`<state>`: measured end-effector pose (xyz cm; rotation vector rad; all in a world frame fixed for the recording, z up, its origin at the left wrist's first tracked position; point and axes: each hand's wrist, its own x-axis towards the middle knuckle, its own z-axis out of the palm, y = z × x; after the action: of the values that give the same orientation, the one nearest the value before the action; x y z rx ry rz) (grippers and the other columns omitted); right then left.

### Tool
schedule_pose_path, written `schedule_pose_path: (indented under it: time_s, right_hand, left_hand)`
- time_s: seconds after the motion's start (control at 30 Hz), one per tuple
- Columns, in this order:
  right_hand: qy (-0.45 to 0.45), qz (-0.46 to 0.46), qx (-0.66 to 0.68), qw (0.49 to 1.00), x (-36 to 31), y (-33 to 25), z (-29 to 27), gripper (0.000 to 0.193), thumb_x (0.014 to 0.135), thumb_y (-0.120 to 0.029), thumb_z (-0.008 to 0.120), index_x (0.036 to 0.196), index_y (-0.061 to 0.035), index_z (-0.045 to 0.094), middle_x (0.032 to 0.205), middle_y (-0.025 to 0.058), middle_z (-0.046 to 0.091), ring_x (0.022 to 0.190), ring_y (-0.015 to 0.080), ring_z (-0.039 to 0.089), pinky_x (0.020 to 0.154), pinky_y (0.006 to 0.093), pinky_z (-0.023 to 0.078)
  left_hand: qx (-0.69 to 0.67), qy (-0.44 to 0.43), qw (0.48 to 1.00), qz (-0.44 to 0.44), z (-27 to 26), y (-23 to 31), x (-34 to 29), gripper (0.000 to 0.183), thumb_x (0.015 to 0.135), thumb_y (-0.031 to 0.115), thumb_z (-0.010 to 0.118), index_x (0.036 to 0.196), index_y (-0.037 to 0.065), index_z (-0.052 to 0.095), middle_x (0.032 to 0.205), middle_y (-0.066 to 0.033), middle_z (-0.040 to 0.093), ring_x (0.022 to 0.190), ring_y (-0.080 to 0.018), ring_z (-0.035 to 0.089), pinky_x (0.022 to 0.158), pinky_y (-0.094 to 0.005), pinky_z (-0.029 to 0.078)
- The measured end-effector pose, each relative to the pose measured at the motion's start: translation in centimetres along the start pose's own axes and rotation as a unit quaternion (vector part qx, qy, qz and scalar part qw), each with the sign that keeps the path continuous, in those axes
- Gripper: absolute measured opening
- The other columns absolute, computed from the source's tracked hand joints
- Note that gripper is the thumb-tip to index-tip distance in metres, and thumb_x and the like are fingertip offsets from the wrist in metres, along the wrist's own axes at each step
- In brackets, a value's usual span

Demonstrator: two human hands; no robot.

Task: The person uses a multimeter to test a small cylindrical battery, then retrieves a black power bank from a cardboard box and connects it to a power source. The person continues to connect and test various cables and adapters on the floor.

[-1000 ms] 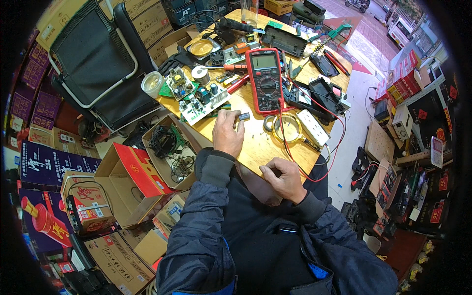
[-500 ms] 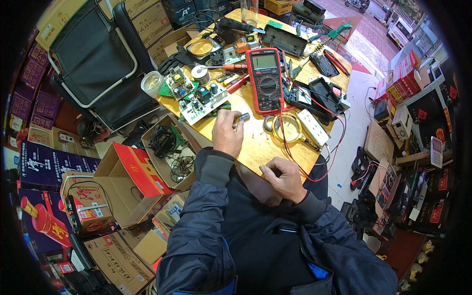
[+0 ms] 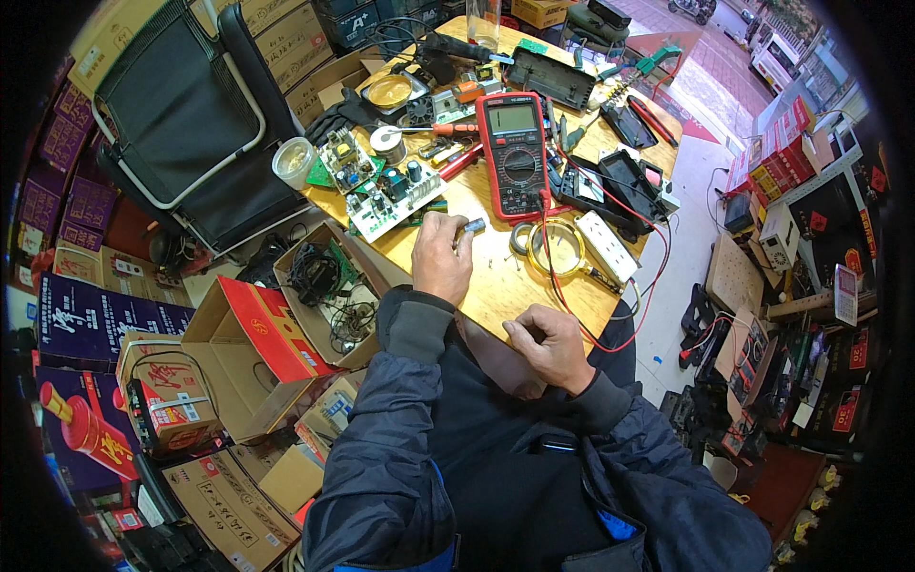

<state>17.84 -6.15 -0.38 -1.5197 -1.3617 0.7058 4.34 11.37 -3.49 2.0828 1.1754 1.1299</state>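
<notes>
Between the thumb and fingers of my left hand is a small dark cylindrical capacitor, held over the near part of the wooden table. My right hand rests at the table's near edge with its fingers curled in, and nothing shows in it. Just beyond my left hand lie circuit boards crowded with components. A red multimeter lies past the capacitor, its screen lit. Its red test lead loops down close to my right hand.
A yellow-rimmed magnifying glass and a white power strip lie right of the capacitor. Solder, a screwdriver and black plastic housings crowd the far side. Open cartons stand at left; a black chair is beyond.
The capacitor has turned very slightly in my left fingers. Both hands otherwise stay where they were.
</notes>
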Motion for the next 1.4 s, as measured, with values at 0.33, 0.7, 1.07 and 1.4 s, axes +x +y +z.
schedule_pose_path:
  time_s: [0.33, 0.7, 1.07, 1.4]
  right_hand:
    - [0.001, -0.007, -0.003, 1.000, 0.09, 0.02, 0.00, 0.018, 0.092, -0.011, 0.078, 0.082, 0.0010, 0.070, 0.068, 0.0079, 0.068, 0.057, 0.0136, 0.060, 0.055, 0.0288, 0.047]
    - [-0.001, -0.010, -0.009, 1.000, 0.09, 0.12, -0.01, 0.017, 0.092, -0.011, 0.078, 0.082, 0.0011, 0.071, 0.070, 0.0085, 0.068, 0.059, 0.0142, 0.061, 0.056, 0.0289, 0.047]
    - [-0.001, -0.015, -0.013, 1.000, 0.10, 0.09, -0.05, 0.017, 0.092, -0.011, 0.078, 0.082, 0.0014, 0.070, 0.069, 0.0089, 0.067, 0.059, 0.0145, 0.060, 0.056, 0.0290, 0.047]
    - [0.003, -0.012, -0.005, 1.000, 0.06, 0.07, 0.02, 0.018, 0.092, -0.011, 0.078, 0.083, 0.0010, 0.070, 0.069, 0.0084, 0.067, 0.058, 0.0142, 0.060, 0.055, 0.0292, 0.046]
  left_hand:
    - [-0.008, -0.008, 1.000, -0.010, -0.09, -0.04, -0.07, 0.015, 0.091, 0.003, 0.072, 0.105, 0.000, 0.069, 0.099, -0.0118, 0.058, 0.078, -0.0242, 0.060, 0.073, -0.0364, 0.051]
    - [-0.011, -0.009, 1.000, -0.012, -0.12, 0.05, 0.03, 0.015, 0.090, 0.002, 0.073, 0.104, 0.001, 0.068, 0.098, -0.0118, 0.057, 0.077, -0.0238, 0.059, 0.072, -0.0360, 0.051]
    - [-0.012, -0.006, 1.000, -0.019, -0.10, 0.13, 0.04, 0.016, 0.089, 0.001, 0.074, 0.103, 0.001, 0.068, 0.097, -0.0113, 0.056, 0.076, -0.0230, 0.058, 0.071, -0.0358, 0.050]
    - [-0.020, -0.007, 1.000, -0.015, -0.11, 0.08, 0.07, 0.019, 0.087, 0.003, 0.076, 0.105, 0.001, 0.068, 0.097, -0.0099, 0.056, 0.074, -0.0206, 0.056, 0.070, -0.0340, 0.050]
